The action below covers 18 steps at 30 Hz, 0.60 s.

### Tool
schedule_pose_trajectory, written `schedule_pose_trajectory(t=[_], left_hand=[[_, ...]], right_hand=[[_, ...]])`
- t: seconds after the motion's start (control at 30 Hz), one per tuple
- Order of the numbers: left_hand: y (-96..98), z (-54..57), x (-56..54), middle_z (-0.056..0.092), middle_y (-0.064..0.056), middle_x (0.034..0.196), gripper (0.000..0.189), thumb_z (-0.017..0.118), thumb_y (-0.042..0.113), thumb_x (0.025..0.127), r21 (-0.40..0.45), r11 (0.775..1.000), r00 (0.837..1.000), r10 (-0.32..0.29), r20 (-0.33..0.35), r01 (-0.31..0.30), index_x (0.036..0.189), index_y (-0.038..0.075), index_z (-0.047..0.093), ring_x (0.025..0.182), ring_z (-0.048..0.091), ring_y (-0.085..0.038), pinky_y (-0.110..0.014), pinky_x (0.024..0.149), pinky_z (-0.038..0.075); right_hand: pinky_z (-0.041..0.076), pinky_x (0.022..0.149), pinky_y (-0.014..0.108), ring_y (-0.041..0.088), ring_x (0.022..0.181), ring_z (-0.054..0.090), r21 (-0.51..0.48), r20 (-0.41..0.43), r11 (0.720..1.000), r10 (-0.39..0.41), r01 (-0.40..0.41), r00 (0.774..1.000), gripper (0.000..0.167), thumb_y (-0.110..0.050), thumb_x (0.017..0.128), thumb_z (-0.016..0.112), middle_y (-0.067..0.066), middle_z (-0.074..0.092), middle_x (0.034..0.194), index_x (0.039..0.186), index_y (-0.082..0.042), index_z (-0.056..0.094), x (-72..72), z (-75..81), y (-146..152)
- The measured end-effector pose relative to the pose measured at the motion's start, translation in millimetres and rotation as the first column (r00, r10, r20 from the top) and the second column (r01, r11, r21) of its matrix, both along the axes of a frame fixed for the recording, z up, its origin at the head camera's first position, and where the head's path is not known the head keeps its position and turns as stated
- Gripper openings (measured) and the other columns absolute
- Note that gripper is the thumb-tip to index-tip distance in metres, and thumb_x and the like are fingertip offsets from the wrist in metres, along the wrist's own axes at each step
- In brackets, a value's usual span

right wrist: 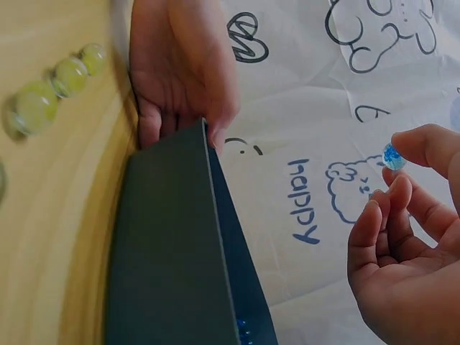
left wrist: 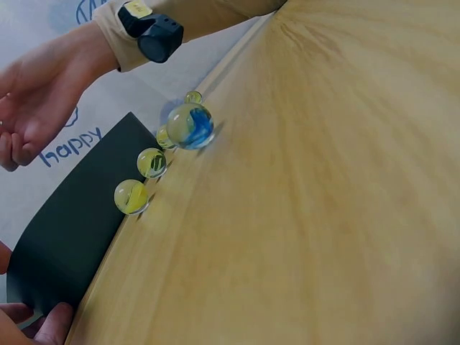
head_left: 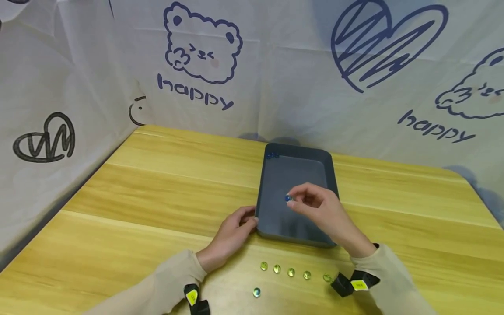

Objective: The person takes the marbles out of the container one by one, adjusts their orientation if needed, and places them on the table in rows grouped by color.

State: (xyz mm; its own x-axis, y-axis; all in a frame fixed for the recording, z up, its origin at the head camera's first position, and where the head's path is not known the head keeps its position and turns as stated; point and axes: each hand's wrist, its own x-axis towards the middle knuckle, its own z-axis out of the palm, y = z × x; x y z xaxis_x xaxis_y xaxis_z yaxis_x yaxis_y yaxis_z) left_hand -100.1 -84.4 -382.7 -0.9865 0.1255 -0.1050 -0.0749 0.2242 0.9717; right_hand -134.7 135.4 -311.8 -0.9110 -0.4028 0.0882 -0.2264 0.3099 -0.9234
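My right hand (head_left: 320, 210) pinches a blue glass marble (head_left: 288, 198) between thumb and forefinger, above the dark grey tray (head_left: 295, 240). In the right wrist view that marble (right wrist: 393, 157) looks clear with blue inside, and the other fingers are curled beneath it. The left hand (head_left: 232, 234) grips the tray's near left corner, its thumb at the rim. Several blue marbles (head_left: 273, 155) lie together inside the tray, in its far left corner. On the table in front of the tray, several yellow-green marbles (head_left: 291, 272) form a row. One clear-and-blue marble (head_left: 257, 292) sits nearer to me.
The tray stands on a wood-grain table (head_left: 157, 183), close to its back edge. White cloth (head_left: 283, 78) with drawn bears and hearts hangs behind and to the left. My right wrist's black camera (head_left: 342, 284) is close to the rightmost yellow-green marble (head_left: 327, 278).
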Motion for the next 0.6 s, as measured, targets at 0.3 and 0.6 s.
schedule_pose_trajectory(t=[0.3,0.6], left_hand=[[0.1,-3.1,-2.8,0.059,-0.016,0.125,0.045,0.051,0.019,0.099,0.000,1.000,1.000,-0.008,-0.004,0.008,0.137,-0.004,0.048,0.114,0.055,-0.028,-0.046,0.099,0.042],[1.1,-0.2,-2.4,0.058,-0.017,0.125,0.044,0.051,0.018,0.099,0.008,1.000,1.000,-0.004,-0.007,0.005,0.137,-0.004,0.048,0.114,0.055,-0.028,-0.046,0.099,0.042]], right_hand=[[0.044,0.059,0.029,0.020,0.066,0.049,0.036,0.033,0.999,0.033,-0.034,0.999,0.016,-0.015,0.092,0.067,0.009,0.053,0.080,0.105,-0.005,0.065,17.5,0.0,7.1],[0.040,0.053,0.027,0.014,0.063,0.046,0.028,0.085,0.996,0.085,-0.088,0.993,0.020,-0.014,0.090,0.069,0.008,0.053,0.078,0.105,-0.001,0.066,33.6,0.8,14.5]])
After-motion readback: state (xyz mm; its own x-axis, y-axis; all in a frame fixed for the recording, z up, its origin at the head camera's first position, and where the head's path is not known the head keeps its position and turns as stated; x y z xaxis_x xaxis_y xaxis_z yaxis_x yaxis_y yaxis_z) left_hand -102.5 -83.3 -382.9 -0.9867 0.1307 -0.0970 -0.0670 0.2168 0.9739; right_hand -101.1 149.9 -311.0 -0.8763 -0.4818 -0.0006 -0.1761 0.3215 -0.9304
